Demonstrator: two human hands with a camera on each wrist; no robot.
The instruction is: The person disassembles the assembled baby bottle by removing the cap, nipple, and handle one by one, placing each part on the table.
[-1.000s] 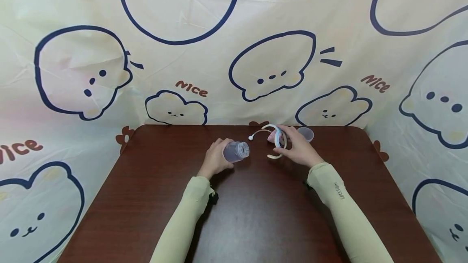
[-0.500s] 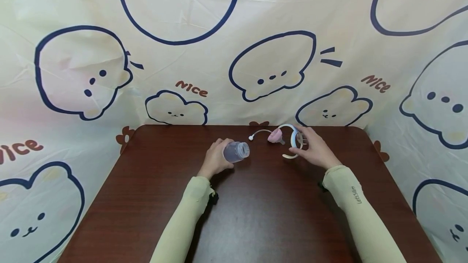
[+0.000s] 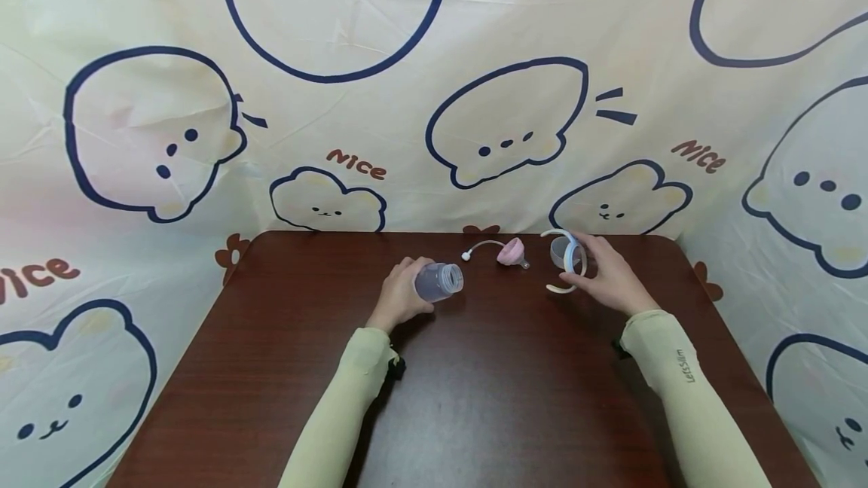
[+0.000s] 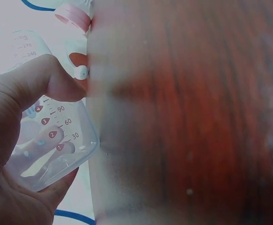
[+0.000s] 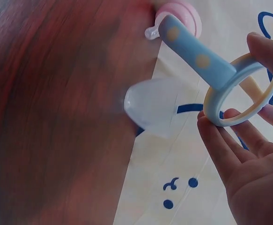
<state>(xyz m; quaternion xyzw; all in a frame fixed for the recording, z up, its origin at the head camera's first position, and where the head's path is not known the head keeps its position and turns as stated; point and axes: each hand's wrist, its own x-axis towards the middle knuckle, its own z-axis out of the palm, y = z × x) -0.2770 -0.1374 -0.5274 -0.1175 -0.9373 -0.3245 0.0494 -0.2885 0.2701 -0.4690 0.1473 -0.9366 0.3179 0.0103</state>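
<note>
My left hand (image 3: 400, 294) grips a clear baby bottle (image 3: 438, 282), tilted with its open neck toward the right. In the left wrist view, volume marks show on the bottle (image 4: 73, 124), and fingers are visible through its wall. My right hand (image 3: 613, 277) pinches a bottle handle ring (image 3: 575, 256), pale blue and cream, between thumb and fingers. Blue arms with yellow dots stick out from this handle ring (image 5: 199, 56) in the right wrist view. Beyond it sits a translucent cap (image 3: 559, 250), partly hidden by the ring in the head view.
Between the hands, toward the far edge, lies a pink collar with a clear nipple (image 3: 512, 253). A thin straw with a white weighted end (image 3: 468, 254) extends left from it. Everything rests on a brown wooden table (image 3: 461, 398), backed by a cartoon-printed cloth (image 3: 407, 119).
My right hand has moved to the right with the handle ring, uncovering the pink nipple collar and coming in front of the cap. The left hand and bottle have stayed in place.
</note>
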